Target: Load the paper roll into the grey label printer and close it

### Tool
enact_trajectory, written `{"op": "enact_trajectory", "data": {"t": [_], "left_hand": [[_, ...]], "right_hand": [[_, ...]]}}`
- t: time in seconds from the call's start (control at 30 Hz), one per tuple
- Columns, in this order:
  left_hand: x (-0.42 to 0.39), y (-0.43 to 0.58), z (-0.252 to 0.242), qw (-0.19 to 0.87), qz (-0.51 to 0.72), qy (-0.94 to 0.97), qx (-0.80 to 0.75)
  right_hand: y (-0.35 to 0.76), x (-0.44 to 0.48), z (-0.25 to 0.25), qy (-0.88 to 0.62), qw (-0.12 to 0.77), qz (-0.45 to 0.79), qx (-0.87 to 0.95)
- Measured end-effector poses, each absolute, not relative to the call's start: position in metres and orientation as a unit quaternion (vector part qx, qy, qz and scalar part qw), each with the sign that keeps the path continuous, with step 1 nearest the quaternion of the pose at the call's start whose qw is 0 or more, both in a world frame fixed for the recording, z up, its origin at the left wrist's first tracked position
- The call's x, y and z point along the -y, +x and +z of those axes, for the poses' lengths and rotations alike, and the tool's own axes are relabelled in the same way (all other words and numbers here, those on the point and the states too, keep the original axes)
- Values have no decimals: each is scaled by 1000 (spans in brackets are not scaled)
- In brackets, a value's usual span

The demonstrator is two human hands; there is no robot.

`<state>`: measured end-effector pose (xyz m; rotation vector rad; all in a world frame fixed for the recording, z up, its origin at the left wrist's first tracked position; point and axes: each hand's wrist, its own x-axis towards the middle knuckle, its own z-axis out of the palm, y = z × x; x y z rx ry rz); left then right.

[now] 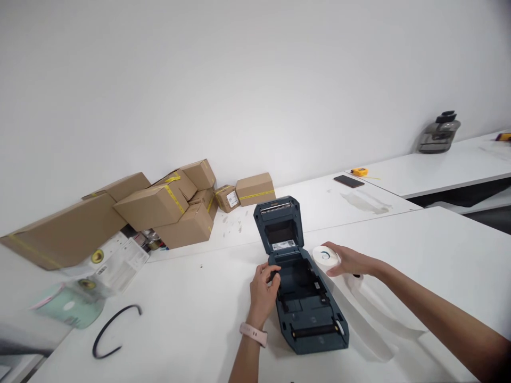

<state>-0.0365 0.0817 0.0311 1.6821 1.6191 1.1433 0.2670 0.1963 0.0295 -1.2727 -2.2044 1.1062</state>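
Note:
A dark blue-grey label printer (pixel 303 298) lies on the white table (pixel 191 314) with its lid (pixel 277 223) swung up and its roll bay bare. My left hand (pixel 263 295), with a pink watch strap on its wrist, grips the printer's left edge with curled fingers. My right hand (pixel 347 260) is closed round a white label roll (pixel 326 256) just right of the printer. A loose strip of white paper (pixel 371 314) trails from the roll across the table toward me.
Several brown cardboard boxes (pixel 159 205) are piled at the back left against the wall. A green roll (pixel 72 308) and plastic packets sit at the left, with a black curved cable (pixel 114 330) nearby. A phone (pixel 348 181) and yellow tape measure (pixel 360 171) lie further back.

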Motion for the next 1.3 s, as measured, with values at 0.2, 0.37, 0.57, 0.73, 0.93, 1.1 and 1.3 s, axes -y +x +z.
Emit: {"op": "enact_trajectory", "data": {"t": [0.2, 0.37, 0.57, 0.73, 0.93, 1.1, 1.3], "left_hand": [[-83, -36, 29, 275, 441, 617, -591], [-84, -38, 26, 276, 446, 612, -591], [-78, -36, 32, 239, 431, 624, -607], [-78, -35, 33, 230, 426, 622, -615], [-78, -31, 28, 238, 425, 617, -618], [-75, -24, 31, 236, 409, 603, -642], [-76, -20, 32, 252, 411, 583, -654]], "right_hand": [[274, -178, 72, -444, 292, 463, 710], [231, -164, 109, -315, 202, 461, 805], [168, -162, 106, -279, 54, 330, 900], [152, -168, 91, -306, -37, 279, 909], [146, -177, 70, -311, -74, 250, 914], [143, -183, 57, -307, -55, 223, 924], [143, -184, 58, -312, -27, 221, 924]]}}
